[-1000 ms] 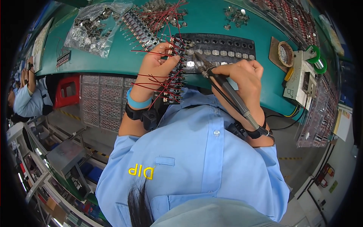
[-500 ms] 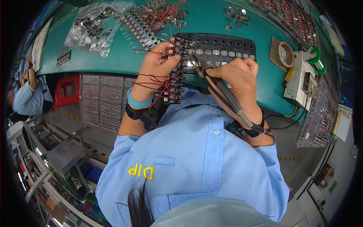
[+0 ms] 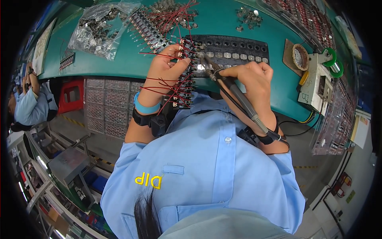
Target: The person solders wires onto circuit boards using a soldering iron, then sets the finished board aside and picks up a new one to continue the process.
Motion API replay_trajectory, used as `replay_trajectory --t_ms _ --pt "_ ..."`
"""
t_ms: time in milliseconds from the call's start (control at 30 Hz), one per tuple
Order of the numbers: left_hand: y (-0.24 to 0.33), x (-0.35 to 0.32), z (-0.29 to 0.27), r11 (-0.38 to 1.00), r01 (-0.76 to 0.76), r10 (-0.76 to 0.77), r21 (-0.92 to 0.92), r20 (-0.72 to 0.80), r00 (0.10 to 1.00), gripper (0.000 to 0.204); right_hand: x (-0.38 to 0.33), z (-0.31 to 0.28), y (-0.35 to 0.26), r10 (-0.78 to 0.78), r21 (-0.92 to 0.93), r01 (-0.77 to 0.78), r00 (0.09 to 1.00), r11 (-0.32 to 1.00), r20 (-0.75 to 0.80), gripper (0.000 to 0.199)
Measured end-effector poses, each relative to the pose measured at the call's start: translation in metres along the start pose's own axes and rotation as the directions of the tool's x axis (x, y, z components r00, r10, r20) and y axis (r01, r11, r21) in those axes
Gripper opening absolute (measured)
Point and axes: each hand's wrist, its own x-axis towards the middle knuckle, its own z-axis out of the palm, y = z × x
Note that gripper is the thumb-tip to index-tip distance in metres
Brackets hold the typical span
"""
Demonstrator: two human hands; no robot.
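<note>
My left hand [image 3: 163, 71] is closed on a long strip of small circuit boards [image 3: 184, 85], thumb and fingers pinching its upper part. Thin red wires trail from the strip across my wrist. In my right hand [image 3: 252, 81] is a soldering iron [image 3: 242, 98], gripped like a pen, with its cable running back over my forearm. The iron's tip points up and left, close to the strip's right edge; contact cannot be made out. Under it lies a black fixture [image 3: 238, 43] with rows of round recesses and small silver metal pieces [image 3: 227, 55].
Behind the strip lie another board strip [image 3: 147, 30], a heap of metal pieces with red wires [image 3: 169, 16] and a plastic bag of parts [image 3: 101, 30]. At right stand a solder station [image 3: 316, 81], a green solder spool [image 3: 336, 68] and a round tip-cleaning dish [image 3: 300, 57]. A co-worker [image 3: 34, 101] sits far left.
The soldering iron's tip has shifted slightly right, away from the strip's edge, along with my right hand. My left hand and the board strip stay nearly in place.
</note>
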Motion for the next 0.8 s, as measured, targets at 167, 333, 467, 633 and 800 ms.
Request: replay_trajectory --t_ms 167,333,467,633,800 --pt "0.0 -0.001 0.0 1.0 0.029 -0.029 -0.011 -0.025 0.999 0.029 -0.001 -0.013 0.0 0.04 0.007 -0.039 0.998 0.999 -0.055 0.027" --pt "0.002 -0.001 0.002 0.999 0.006 -0.006 -0.032 -0.024 1.0 0.029 -0.003 -0.013 0.001 0.024 0.007 -0.024 0.999 1.0 -0.044 0.027" --pt "-0.001 -0.001 0.001 0.999 -0.015 0.014 -0.036 -0.026 1.0 0.03 -0.004 -0.013 0.002 0.033 0.01 -0.033 0.998 0.999 -0.045 0.027" --pt "-0.002 0.0 -0.001 0.999 0.015 -0.015 -0.033 -0.014 1.0 0.03 -0.003 -0.017 0.0 0.05 0.002 -0.05 0.996 0.999 -0.076 0.027" --pt "0.0 0.0 -0.002 1.0 0.007 -0.007 -0.013 -0.002 1.0 0.03 -0.006 -0.019 0.003 0.041 -0.008 -0.042 0.995 0.999 -0.088 0.027"
